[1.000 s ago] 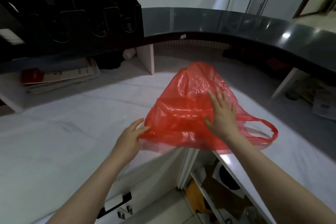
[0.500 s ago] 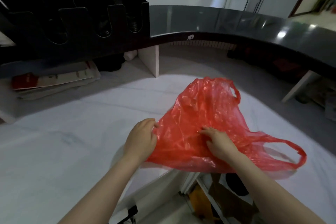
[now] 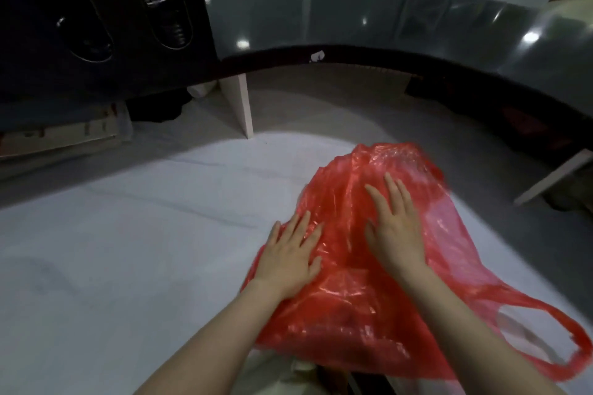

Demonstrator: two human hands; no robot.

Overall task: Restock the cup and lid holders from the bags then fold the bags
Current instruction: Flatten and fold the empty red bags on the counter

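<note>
Red bag [image 3: 337, 314] on white counter [image 3: 128, 250], at near edge. L hand [image 3: 288, 253] & R hand [image 3: 394, 234], pinching the film 0.5 s ago, now press flat on it, fingers straight. Prob. smoothing out air before 1st fold.

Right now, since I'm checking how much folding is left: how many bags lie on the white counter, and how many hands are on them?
Red plastic bag: 1
Hands pressing flat on it, left hand and right hand: 2
Total: 3
</note>
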